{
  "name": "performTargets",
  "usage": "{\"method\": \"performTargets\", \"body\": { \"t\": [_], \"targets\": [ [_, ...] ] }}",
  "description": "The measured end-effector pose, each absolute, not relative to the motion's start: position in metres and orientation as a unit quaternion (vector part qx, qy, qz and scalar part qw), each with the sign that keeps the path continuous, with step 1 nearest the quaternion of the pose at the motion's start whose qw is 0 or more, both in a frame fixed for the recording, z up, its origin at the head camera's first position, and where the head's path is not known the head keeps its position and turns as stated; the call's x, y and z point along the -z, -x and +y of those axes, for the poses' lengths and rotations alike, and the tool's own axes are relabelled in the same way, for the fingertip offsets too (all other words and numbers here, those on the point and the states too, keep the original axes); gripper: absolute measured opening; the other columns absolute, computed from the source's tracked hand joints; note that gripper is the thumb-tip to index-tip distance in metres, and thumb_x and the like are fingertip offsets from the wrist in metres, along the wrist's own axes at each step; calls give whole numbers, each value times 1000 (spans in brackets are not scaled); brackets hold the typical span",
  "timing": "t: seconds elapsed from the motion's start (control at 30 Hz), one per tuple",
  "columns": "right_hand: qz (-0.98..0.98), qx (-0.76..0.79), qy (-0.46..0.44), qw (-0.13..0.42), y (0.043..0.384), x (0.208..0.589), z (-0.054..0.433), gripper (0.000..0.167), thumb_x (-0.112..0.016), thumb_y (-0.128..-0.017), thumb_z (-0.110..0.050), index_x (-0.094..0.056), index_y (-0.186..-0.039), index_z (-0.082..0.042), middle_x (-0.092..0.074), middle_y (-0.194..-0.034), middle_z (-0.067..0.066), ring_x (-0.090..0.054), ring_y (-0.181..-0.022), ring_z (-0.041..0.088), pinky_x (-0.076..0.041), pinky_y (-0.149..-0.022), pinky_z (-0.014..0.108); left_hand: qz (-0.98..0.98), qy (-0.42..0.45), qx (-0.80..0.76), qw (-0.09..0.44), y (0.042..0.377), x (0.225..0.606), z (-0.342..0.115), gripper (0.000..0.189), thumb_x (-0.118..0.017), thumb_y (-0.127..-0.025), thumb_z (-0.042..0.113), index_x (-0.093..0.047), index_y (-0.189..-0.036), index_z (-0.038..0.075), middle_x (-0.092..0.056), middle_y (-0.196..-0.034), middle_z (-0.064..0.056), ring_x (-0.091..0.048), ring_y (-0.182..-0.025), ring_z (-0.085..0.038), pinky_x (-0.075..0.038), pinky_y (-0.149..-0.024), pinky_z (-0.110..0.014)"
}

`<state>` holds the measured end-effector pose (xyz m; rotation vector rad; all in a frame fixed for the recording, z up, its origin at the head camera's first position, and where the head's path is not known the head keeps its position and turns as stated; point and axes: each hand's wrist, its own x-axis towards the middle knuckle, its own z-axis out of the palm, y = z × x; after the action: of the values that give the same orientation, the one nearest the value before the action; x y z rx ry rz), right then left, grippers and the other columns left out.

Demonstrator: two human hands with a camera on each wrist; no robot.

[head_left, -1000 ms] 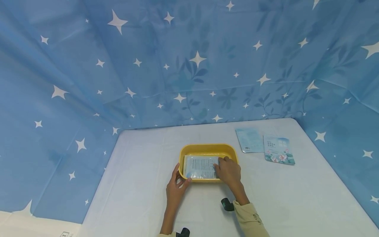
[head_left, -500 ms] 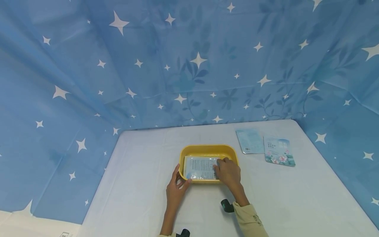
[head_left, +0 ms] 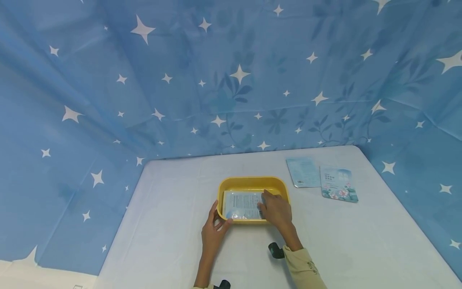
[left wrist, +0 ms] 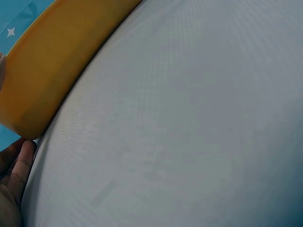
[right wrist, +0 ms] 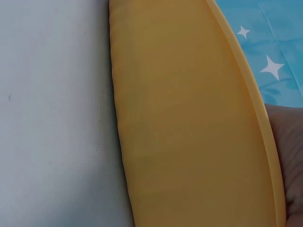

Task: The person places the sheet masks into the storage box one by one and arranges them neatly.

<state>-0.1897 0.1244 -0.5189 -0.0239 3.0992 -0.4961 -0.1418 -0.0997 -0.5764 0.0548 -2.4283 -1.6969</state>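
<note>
A yellow plastic tray (head_left: pixel 252 183) stands on the white-covered table in the head view. Inside lies a pale blue face mask packet (head_left: pixel 242 204), printed text upward, near the tray's front wall. My left hand (head_left: pixel 213 235) holds the tray's front left corner, thumb at the front rim and fingers along the left side. Reaching over the front right rim, my right hand (head_left: pixel 278 210) has its thumb and fingers at the packet's right end and covers that end. In the right wrist view the tray wall (right wrist: pixel 189 118) hides the fingertips.
Right of the tray, two more flat packets lie side by side: a light blue one (head_left: pixel 304 172) with text and a flowered one (head_left: pixel 338 184). A blue star-patterned curtain (head_left: pixel 231 80) surrounds the table's back and sides.
The right index finger has straightened a little over the packet's right end. The left hand, tray and packets stay in place; the head view shifts slightly.
</note>
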Motion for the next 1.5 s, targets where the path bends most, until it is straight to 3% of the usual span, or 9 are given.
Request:
{"method": "performTargets", "body": {
  "t": [0.27, 0.47, 0.67, 0.87, 1.1, 1.33, 1.5],
  "targets": [
    [985, 172, 13, -2, 190, 519, 125, 50, -66, -92, -37, -59, -135, -13, -61, -136, 7, -61, -111, 31, -57, -79, 46, -816, -16, 571, 92, 142, 576, -100, 79, -78, -82, 39, -36, -149, 39, -60, -132, -5, -60, -122, -20, -55, -92, -22],
    [981, 191, 18, -8, 190, 519, 126, 52, -69, -90, -35, -59, -135, -12, -66, -125, 11, -63, -100, 31, -54, -63, 40, -817, -18, 568, 95, 141, 577, -100, 79, -78, -83, 38, -35, -149, 39, -59, -134, -4, -58, -124, -20, -56, -91, -22],
    [981, 194, 23, -7, 190, 519, 126, 50, -68, -90, -35, -60, -134, -14, -69, -117, 10, -58, -85, 25, -51, -59, 36, -814, -18, 572, 94, 140, 578, -100, 78, -77, -83, 43, -35, -149, 40, -58, -135, -4, -57, -125, -20, -56, -92, -22],
    [980, 195, 28, -8, 190, 519, 127, 45, -68, -90, -35, -62, -130, -15, -70, -108, 7, -54, -79, 23, -40, -51, 29, -816, -19, 570, 92, 141, 578, -100, 78, -77, -83, 43, -35, -149, 41, -58, -136, -4, -56, -126, -20, -56, -92, -22],
    [982, 187, 33, -6, 190, 520, 128, 46, -68, -91, -35, -61, -131, -15, -70, -111, 7, -56, -81, 24, -43, -52, 30, -818, -18, 568, 93, 140, 577, -99, 78, -76, -83, 44, -35, -149, 39, -58, -137, -4, -56, -126, -21, -55, -92, -21],
    [983, 177, 46, -12, 190, 519, 128, 32, -67, -92, -32, -63, -120, -17, -64, -86, 2, -51, -73, 21, -36, -49, 28, -813, -18, 574, 94, 140, 578, -100, 78, -77, -83, 42, -35, -149, 40, -58, -136, -4, -57, -126, -20, -56, -92, -22],
    [983, 179, 50, -12, 189, 518, 129, 32, -66, -93, -32, -63, -120, -16, -64, -84, 3, -51, -71, 21, -36, -48, 28, -814, -20, 573, 93, 141, 577, -99, 78, -77, -83, 39, -35, -149, 41, -57, -138, -3, -56, -127, -21, -56, -92, -23]
  ]
}}
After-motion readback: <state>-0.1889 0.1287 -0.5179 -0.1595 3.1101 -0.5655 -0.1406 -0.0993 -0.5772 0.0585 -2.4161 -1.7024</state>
